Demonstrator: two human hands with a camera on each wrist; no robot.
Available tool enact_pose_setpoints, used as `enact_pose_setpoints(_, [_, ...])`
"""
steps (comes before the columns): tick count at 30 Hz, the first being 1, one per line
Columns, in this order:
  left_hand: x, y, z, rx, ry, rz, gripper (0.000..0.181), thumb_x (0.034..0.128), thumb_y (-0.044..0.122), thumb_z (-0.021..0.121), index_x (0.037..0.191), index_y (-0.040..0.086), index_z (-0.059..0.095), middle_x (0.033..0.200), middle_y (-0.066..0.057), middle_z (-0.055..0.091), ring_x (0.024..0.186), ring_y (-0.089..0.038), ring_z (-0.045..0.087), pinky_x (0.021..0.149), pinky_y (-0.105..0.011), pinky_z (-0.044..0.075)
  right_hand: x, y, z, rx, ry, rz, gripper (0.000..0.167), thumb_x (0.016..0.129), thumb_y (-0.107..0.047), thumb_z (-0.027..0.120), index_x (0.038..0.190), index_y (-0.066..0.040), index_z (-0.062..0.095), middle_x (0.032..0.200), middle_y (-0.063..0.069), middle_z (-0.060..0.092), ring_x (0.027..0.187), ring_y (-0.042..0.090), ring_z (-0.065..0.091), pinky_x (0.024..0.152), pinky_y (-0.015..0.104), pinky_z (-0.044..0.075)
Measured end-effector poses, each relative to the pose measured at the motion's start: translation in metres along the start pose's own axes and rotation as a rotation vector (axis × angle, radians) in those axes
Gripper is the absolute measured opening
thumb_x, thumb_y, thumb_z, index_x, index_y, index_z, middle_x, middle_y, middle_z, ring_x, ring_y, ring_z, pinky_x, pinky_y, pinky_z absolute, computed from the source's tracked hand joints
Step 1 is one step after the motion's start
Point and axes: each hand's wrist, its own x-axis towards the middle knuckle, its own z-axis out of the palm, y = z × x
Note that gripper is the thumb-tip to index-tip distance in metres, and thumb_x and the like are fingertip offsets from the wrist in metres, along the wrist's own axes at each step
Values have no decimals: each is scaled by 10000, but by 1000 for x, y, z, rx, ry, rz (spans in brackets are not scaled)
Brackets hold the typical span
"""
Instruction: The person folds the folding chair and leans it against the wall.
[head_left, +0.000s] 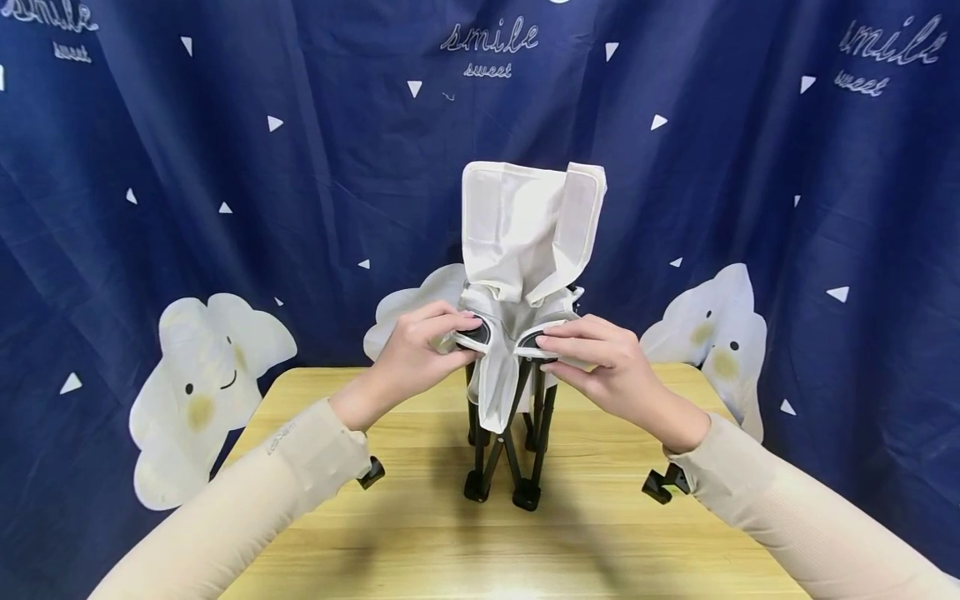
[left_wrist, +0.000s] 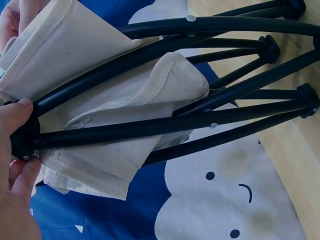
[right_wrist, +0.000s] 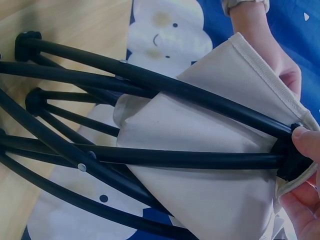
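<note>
Chair (head_left: pixel 517 233) stands nearly folded on the table (head_left: pixel 637 542), near its middle, its black legs (left_wrist: pixel 125 129) bunched close together and crossing, its feet (head_left: pixel 527 497) on the wood. White cloth (head_left: pixel 498 392) hangs in folds among the legs, and the pale back (head_left: pixel 581 217) rises above, creased, one side panel turned forward. Left hand (head_left: pixel 416 350) pinches a black front corner (head_left: pixel 474 333), fingers over the top and thumb below, parted only by the corner's thickness. Right hand (head_left: pixel 611 362) grips the matching corner in the same way, its fingers just as little parted. The two corners sit near each other, slightly apart. Cream sleeves (head_left: pixel 300 458) cover both forearms. Behind hangs a blue curtain (head_left: pixel 337 183) with smiling clouds (head_left: pixel 198 367) and white triangles.
</note>
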Motion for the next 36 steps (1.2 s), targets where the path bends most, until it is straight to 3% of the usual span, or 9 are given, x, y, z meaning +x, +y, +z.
enact_pose_setpoints(16, [2, 5, 4, -15, -3, 3, 342, 734, -65, 955, 1047, -3, 831, 942, -117, 776, 918, -264, 757, 861, -321, 640, 4, -5, 3, 5, -10, 35, 309, 1039, -317, 747, 1066, -26, 845, 1038, 163, 805, 928, 282, 742, 759, 169, 576])
enact_pose_setpoints(26, [5, 6, 7, -19, -3, 23, 345, 736, -73, 952, 1048, 4, 829, 932, -117, 767, 883, -251, 746, 812, -343, 639, 8, -5, 3, 7, -12, 16, 308, 1041, -298, 744, 1052, -6, 842, 1029, 161, 810, 867, 273, 738, 669, 210, 553])
enact_pose_setpoints(36, [8, 10, 10, -40, -13, 0, 340, 753, -63, 951, 1065, 5, 832, 973, -120, 781, 918, -259, 759, 795, -324, 639, 10, -2, 5, -22, -16, -22, 309, 1042, -293, 743, 1040, 2, 836, 1013, 169, 809, 838, 274, 737, 619, 232, 539])
